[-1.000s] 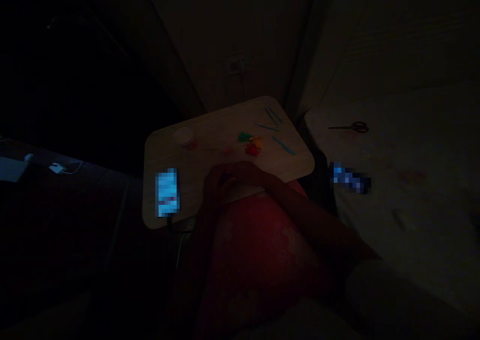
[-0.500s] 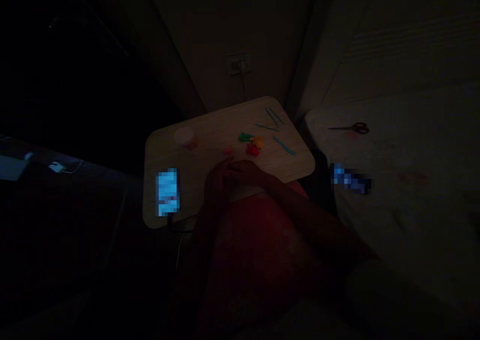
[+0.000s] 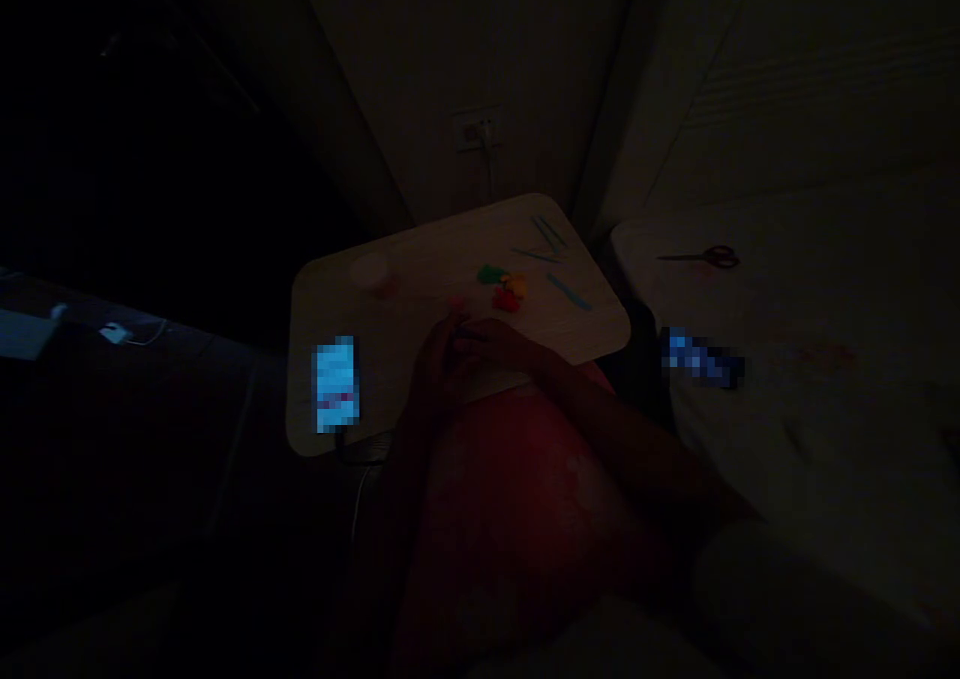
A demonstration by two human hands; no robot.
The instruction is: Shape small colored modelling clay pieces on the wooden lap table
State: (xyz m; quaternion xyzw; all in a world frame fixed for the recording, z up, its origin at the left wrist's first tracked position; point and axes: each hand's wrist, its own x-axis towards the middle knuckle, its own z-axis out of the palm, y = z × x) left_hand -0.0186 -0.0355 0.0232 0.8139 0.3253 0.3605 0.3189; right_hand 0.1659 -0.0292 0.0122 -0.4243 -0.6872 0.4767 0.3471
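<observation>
In very dim light, my left hand [image 3: 436, 355] and my right hand [image 3: 493, 343] meet over the near edge of a small wooden-topped table [image 3: 405, 344]. Their fingers come together, and whatever lies between them is hidden in shadow. A small pinkish lump [image 3: 457, 303] is just beyond the fingertips. To its right sit soft, clay-like lumps: a green one [image 3: 491, 274], a yellow-orange one [image 3: 516, 286] and a red one [image 3: 507, 301]. A pale-lidded tub [image 3: 372, 273] stands at the far left of the tabletop.
Thin blue sticks [image 3: 550, 234] and a wider blue strip [image 3: 568, 291] lie on the table's right side. A lit phone [image 3: 335, 384] rests at the left. Scissors [image 3: 712, 257] and a dark, blurred-out object [image 3: 701, 359] are on the pale surface to the right. A wall socket [image 3: 476, 129] holds a plug.
The picture is slightly darker. Both hands stay together in almost the same place, with only a slight shift of the fingers. The things on the table have not moved.
</observation>
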